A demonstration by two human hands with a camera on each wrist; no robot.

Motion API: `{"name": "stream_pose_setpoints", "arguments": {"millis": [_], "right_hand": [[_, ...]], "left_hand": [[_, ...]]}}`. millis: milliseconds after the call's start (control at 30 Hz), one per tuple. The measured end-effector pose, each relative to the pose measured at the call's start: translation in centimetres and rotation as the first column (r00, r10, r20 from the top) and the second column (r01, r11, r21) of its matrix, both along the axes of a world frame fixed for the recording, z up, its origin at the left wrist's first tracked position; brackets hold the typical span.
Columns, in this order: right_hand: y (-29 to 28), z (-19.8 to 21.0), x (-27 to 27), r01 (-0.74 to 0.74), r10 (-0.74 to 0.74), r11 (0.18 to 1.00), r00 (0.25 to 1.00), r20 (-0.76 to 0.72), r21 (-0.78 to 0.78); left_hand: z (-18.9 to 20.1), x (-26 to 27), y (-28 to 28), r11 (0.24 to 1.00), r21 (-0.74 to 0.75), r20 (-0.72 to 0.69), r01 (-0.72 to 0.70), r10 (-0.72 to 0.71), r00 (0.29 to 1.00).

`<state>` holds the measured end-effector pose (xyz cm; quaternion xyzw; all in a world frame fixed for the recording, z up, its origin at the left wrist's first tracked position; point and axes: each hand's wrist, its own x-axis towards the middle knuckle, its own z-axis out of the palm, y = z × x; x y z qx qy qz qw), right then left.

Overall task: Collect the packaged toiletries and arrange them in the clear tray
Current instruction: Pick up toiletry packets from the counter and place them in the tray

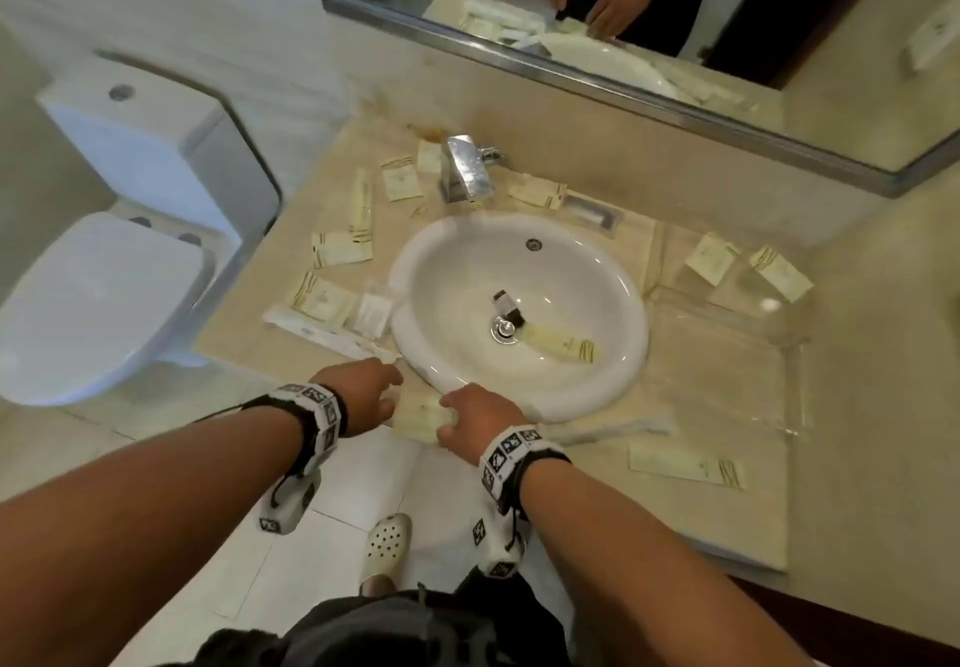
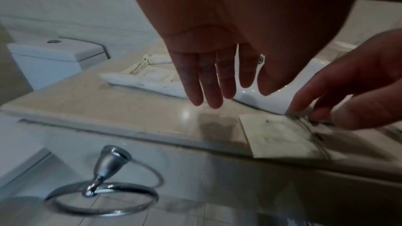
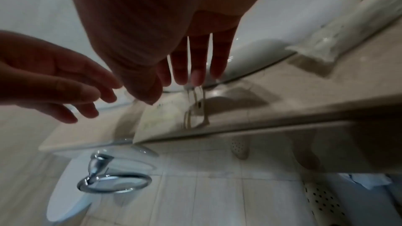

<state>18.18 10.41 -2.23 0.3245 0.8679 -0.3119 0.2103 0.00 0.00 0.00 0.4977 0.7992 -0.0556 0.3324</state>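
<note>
Near the counter's front edge, in front of the sink (image 1: 519,396), lies a flat cream packet (image 1: 418,419) (image 2: 280,137) (image 3: 165,118). My right hand (image 1: 467,417) (image 3: 180,83) (image 2: 315,112) touches its striped end with straight fingertips. My left hand (image 1: 374,391) (image 2: 208,99) (image 3: 93,102) hovers just left of it with fingers straight, holding nothing. The clear tray (image 1: 737,333) stands right of the sink and holds two packets (image 1: 711,258) (image 1: 782,274). More packets lie left of the sink (image 1: 340,249), behind it (image 1: 400,177), at the front right (image 1: 685,466), and inside the basin (image 1: 558,344).
A chrome faucet (image 1: 465,170) stands behind the basin. A toilet (image 1: 104,302) is to the left of the counter. A towel ring (image 2: 102,200) hangs below the counter's edge. My foot in a white clog (image 1: 387,544) is on the tiled floor.
</note>
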Motion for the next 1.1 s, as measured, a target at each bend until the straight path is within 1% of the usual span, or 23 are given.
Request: {"name": "stream_pose_setpoints", "arguments": {"millis": [33, 133, 167, 267, 367, 433, 467, 533, 633, 700, 800, 933, 1100], "right_hand": [[-0.6, -0.5, 0.0, -0.031, 0.031, 0.999, 0.999, 0.03, 0.012], [-2.3, -2.1, 0.0, -0.194, 0.184, 0.97, 0.979, 0.085, 0.147], [-2.6, -2.6, -0.2, -0.219, 0.204, 0.956, 0.974, 0.095, 0.195], [-3.7, -3.5, -0.7, -0.221, 0.195, 0.921, 0.974, 0.112, 0.321], [-4.7, -4.4, -1.1, -0.208, 0.171, 0.896, 0.977, 0.128, 0.393], [-4.6, -4.7, -1.5, -0.196, 0.169, 0.885, 0.98, 0.1, 0.422], [-4.3, -4.9, -1.7, -0.174, 0.15, 0.898, 0.985, 0.091, 0.404], [-3.8, -4.0, -2.0, -0.156, 0.135, 0.901, 0.988, 0.079, 0.405], [-2.7, -3.1, -2.2, -0.075, 0.06, 0.937, 0.997, 0.055, 0.341], [-1.7, -2.5, -2.4, 0.004, -0.006, 0.967, 1.0, 0.005, 0.255], [-0.3, -1.2, -3.0, 0.09, -0.074, 0.976, 0.994, -0.083, 0.198], [1.4, 0.9, -4.7, 0.084, -0.064, 0.982, 0.99, -0.124, 0.166], [3.9, 3.0, -7.4, 0.073, -0.049, 0.982, 0.989, -0.139, 0.177]], "left_hand": [[-0.1, 0.2, -0.5, 1.0, -0.023, 0.01, 0.0, 0.001, 1.0], [-0.7, 0.5, -1.8, 0.998, -0.029, 0.014, 0.047, -0.046, 0.999], [-0.9, 0.4, -2.1, 0.998, -0.028, 0.009, 0.063, -0.063, 0.998], [-1.2, -0.5, -2.6, 0.998, -0.023, -0.009, 0.057, -0.058, 0.998], [-1.3, -1.1, -2.8, 0.999, -0.027, -0.002, 0.035, -0.035, 0.999], [-1.2, -1.7, -2.5, 1.0, -0.01, 0.005, -0.007, 0.007, 1.0], [-1.2, -2.0, -2.3, 0.999, 0.001, 0.011, -0.038, 0.038, 0.999], [-1.1, -2.6, -1.9, 0.996, 0.013, 0.023, -0.092, 0.092, 0.996], [-1.1, -3.4, -1.3, 0.994, -0.011, 0.005, -0.111, 0.111, 0.994], [-1.0, -4.1, -0.6, 0.992, -0.002, -0.027, -0.122, 0.122, 0.992], [-0.7, -5.8, 0.9, 0.988, 0.021, -0.073, -0.153, 0.154, 0.985], [-0.5, -8.7, 2.7, 0.98, -0.001, -0.18, -0.197, 0.194, 0.964], [-1.4, -11.4, 4.6, 0.988, -0.042, -0.321, -0.15, 0.129, 0.938]]}}
